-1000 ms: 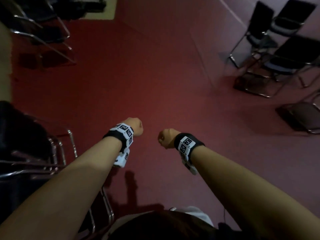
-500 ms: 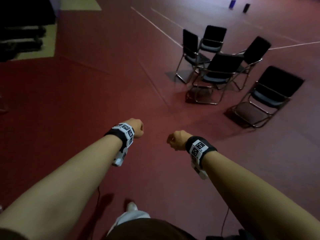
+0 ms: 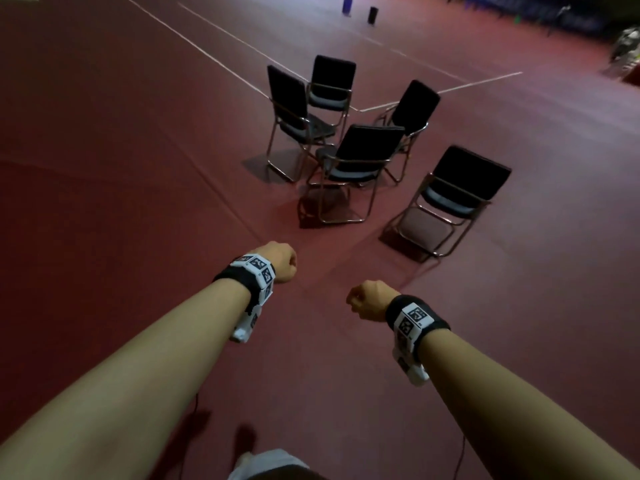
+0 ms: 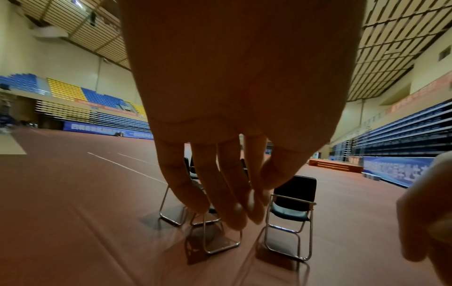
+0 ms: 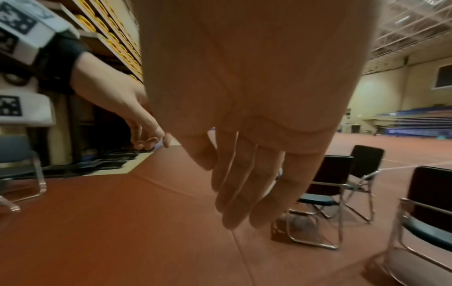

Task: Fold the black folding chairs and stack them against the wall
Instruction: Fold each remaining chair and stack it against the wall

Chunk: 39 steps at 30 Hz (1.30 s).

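Note:
Several black folding chairs with chrome frames stand unfolded in a cluster on the red floor ahead. The nearest chair (image 3: 360,168) has its back to me, and another chair (image 3: 460,195) stands to its right. My left hand (image 3: 280,261) and right hand (image 3: 369,299) are held out in front of me, well short of the chairs, touching nothing. In the left wrist view the left hand's fingers (image 4: 232,193) hang relaxed and empty. The right wrist view shows the right hand's fingers (image 5: 244,183) just as loose and empty.
Open red floor lies between me and the chairs, crossed by white lines (image 3: 214,57). Two small dark posts (image 3: 347,5) stand far off. In the right wrist view another chair (image 5: 19,164) and dark flat items (image 5: 110,164) sit by the wall under the stands.
My view has swung right and up from the chairs at the left to the cluster ahead, which now looks closer and more central. Both hands stay held out and empty.

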### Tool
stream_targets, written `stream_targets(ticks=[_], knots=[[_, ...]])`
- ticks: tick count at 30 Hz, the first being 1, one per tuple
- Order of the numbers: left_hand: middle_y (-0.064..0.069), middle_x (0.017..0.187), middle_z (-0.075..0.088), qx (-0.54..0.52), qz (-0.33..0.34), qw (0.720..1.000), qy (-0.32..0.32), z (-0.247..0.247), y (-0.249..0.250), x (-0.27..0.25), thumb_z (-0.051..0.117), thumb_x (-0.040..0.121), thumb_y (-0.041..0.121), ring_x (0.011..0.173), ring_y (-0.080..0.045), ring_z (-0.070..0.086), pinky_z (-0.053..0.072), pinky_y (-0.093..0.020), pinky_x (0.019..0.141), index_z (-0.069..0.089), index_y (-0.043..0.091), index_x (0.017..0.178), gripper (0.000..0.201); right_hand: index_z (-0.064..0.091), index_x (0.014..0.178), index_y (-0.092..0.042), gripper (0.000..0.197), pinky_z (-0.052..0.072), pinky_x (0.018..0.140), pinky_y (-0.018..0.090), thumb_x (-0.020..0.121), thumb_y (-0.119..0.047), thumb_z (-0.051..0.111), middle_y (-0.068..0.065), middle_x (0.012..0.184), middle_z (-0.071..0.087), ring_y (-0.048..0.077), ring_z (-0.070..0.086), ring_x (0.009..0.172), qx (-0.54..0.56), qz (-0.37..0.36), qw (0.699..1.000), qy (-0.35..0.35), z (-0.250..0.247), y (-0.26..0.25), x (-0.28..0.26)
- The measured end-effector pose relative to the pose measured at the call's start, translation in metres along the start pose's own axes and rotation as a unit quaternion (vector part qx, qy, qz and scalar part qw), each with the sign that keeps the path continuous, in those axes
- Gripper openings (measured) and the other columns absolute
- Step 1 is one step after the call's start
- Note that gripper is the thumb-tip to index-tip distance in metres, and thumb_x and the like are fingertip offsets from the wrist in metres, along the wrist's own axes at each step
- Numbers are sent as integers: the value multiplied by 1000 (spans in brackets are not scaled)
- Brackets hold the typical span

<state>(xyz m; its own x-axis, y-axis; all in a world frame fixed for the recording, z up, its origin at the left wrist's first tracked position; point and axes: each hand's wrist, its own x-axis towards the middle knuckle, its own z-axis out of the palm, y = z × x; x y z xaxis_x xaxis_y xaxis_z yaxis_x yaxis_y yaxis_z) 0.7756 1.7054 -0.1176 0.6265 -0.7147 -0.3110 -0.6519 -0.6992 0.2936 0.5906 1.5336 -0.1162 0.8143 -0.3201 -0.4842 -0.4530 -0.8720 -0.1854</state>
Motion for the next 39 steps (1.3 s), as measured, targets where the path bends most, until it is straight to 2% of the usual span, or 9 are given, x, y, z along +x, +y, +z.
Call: stream_targets(ticks=[6, 7, 9, 16, 24, 27, 31, 37, 39], knots=[[-1, 107, 73, 21, 30, 999, -38, -25, -32, 127, 56, 83, 33, 96, -28, 69, 57, -37, 88, 73, 33, 97, 22, 73, 115, -18, 34, 57, 90, 41, 95, -22, 47, 8, 110, 74, 30, 71, 96, 36, 38, 999, -4, -40, 14, 85], [-1, 107, 73, 21, 24, 998, -49, -24, -35, 124, 56, 82, 33, 96, -28, 69, 57, -37, 88, 73, 34, 97, 22, 74, 114, -17, 33, 57, 90, 41, 95, -22, 47, 8, 110, 75, 30, 71, 96, 38, 41, 998, -14, -39, 13, 82], [-1, 108, 73, 30, 42, 997, -59, -26, -28, 188, 57, 83, 34, 96, -28, 69, 57, -39, 89, 73, 33, 97, 22, 74, 112, -15, 33, 57, 90, 42, 94, -21, 47, 10, 109, 75, 32, 71, 96, 51, 78, 995, -18, -50, 43, 122], [-2, 111, 72, 38, 46, 992, -110, -34, -1, 292, 57, 85, 33, 95, -28, 69, 58, -38, 86, 72, 32, 102, 23, 75, 110, -18, 34, 57, 90, 39, 91, -19, 47, 7, 108, 76, 30, 72, 97, 103, 144, 982, -59, -84, 126, 202], [-1, 107, 73, 47, -4, 999, -10, -165, 21, 474, 53, 77, 35, 95, -28, 70, 57, -37, 86, 73, 31, 98, 29, 76, 105, -11, 30, 56, 91, 39, 95, -20, 49, 9, 100, 77, 31, 73, 94, 88, 62, 994, 24, -251, 196, 389], [-1, 105, 73, 37, 1, 999, -4, -197, 29, 522, 55, 80, 34, 95, -27, 69, 57, -38, 88, 74, 29, 100, 28, 76, 101, -8, 29, 58, 87, 41, 93, -16, 49, 7, 94, 78, 27, 74, 89, 73, 41, 996, 3, -291, 209, 442], [1, 104, 73, 30, -17, 999, -13, -202, 26, 554, 55, 82, 31, 95, -26, 69, 57, -39, 88, 73, 31, 97, 24, 76, 101, -7, 30, 60, 81, 38, 93, -16, 48, 7, 91, 79, 21, 75, 81, 92, 24, 995, -15, -305, 210, 481], [-1, 108, 73, 31, -42, 998, -25, -215, -13, 632, 55, 82, 33, 98, -28, 69, 56, -36, 88, 73, 30, 100, 26, 76, 102, -6, 32, 59, 85, 39, 93, -15, 46, 9, 93, 78, 24, 75, 83, 83, 7, 996, -36, -332, 202, 571], [-1, 108, 73, 38, -39, 998, -25, -231, -34, 684, 55, 81, 33, 98, -28, 69, 57, -37, 88, 73, 31, 99, 26, 76, 102, -7, 32, 59, 85, 38, 93, -15, 46, 7, 93, 78, 24, 75, 83, 74, 21, 997, -30, -348, 205, 619]])
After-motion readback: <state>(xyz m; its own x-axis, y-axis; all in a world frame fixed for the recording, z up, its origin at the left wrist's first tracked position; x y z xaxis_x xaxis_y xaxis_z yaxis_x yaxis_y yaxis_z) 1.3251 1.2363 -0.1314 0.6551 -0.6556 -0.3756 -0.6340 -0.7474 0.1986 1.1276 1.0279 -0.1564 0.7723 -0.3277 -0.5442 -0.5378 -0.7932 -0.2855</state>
